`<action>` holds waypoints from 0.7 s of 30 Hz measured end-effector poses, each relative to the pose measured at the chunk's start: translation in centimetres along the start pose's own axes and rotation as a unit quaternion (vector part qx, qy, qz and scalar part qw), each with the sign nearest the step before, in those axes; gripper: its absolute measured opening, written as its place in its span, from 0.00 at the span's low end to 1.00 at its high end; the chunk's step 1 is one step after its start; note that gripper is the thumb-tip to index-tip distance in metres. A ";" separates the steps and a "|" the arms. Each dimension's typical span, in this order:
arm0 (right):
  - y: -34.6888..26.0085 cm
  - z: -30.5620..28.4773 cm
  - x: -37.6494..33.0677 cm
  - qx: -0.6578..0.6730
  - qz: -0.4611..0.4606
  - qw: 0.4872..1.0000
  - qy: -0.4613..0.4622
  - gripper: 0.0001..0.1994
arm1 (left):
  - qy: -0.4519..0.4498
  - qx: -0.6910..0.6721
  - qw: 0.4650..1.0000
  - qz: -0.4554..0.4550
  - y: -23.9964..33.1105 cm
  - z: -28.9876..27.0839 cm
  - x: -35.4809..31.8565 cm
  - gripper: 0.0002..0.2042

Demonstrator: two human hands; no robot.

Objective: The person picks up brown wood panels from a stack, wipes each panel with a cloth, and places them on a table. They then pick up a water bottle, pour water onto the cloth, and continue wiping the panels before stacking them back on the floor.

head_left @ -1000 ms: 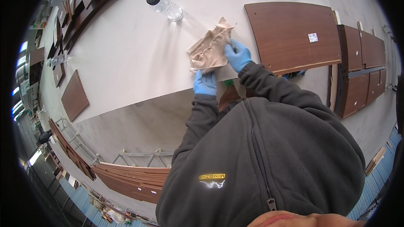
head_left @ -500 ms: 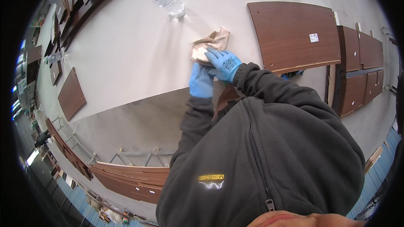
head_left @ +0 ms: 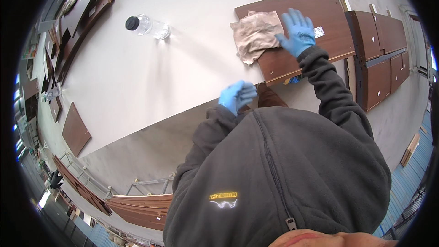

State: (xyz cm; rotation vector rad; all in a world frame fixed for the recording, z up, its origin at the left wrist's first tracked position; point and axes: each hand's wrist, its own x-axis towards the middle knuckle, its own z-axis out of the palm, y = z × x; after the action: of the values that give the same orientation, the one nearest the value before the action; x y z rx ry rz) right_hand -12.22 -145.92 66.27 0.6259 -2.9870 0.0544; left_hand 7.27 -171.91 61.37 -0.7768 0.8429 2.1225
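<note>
One creased beige cloth (head_left: pixel 256 36) is laid just left of the right hand (head_left: pixel 299 32), partly over a brown wood-grain panel (head_left: pixel 330 13) and partly past its left edge. The right hand, blue-gloved, is spread open over the panel; whether the cloth is touched by its thumb cannot be told. The left hand (head_left: pixel 237 96), likewise gloved, is held half-open, fingers loosely bent, nearer the body. A clear black-capped bottle (head_left: pixel 150 27) is placed well left of the right hand, on a pale tabletop (head_left: pixel 114 87).
</note>
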 end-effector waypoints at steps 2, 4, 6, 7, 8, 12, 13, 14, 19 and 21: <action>0.6 2.2 -1.0 0.034 -0.139 0.989 0.032 0.34 | 0.067 0.005 0.987 -0.144 -3.4 0.5 3.0 0.24; 0.4 4.9 -1.0 0.049 -0.224 0.973 -0.028 0.32 | 0.071 0.014 0.982 -0.174 -5.3 0.9 6.0 0.27; 0.1 7.4 0.2 0.088 -0.267 0.956 -0.079 0.31 | 0.100 -0.001 0.979 -0.178 -7.0 2.1 8.8 0.30; 0.1 8.4 1.0 0.110 -0.277 0.954 -0.022 0.31 | 0.128 -0.019 0.978 -0.166 -7.7 2.8 10.0 0.32; -0.2 9.2 1.7 0.103 -0.270 0.957 -0.035 0.30 | 0.161 -0.052 0.974 -0.153 -8.4 3.6 11.2 0.34; -0.5 9.9 -0.2 0.101 -0.239 0.965 0.041 0.25 | 0.183 -0.189 0.964 -0.041 -10.5 5.4 12.9 0.29; -0.5 9.6 -2.0 0.115 -0.252 0.961 0.010 0.25 | 0.188 -0.178 0.966 -0.026 -10.7 5.7 13.0 0.27; -0.4 9.1 -4.3 0.129 -0.279 0.952 0.014 0.24 | 0.183 -0.184 0.966 -0.013 -10.8 5.9 13.0 0.24; 0.5 8.5 -6.4 0.223 -0.344 0.912 0.037 0.23 | 0.242 -0.144 0.959 0.029 -10.6 7.8 12.2 0.19; 0.3 9.6 -0.2 0.166 -0.341 0.924 0.053 0.24 | 0.279 -0.143 0.948 0.047 -10.5 8.7 11.9 0.21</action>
State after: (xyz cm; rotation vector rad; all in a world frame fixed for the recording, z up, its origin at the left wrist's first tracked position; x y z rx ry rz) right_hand -12.92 -146.06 56.70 1.5962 -2.4999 0.5249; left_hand 6.49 -155.07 54.57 -1.5670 0.8696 2.1636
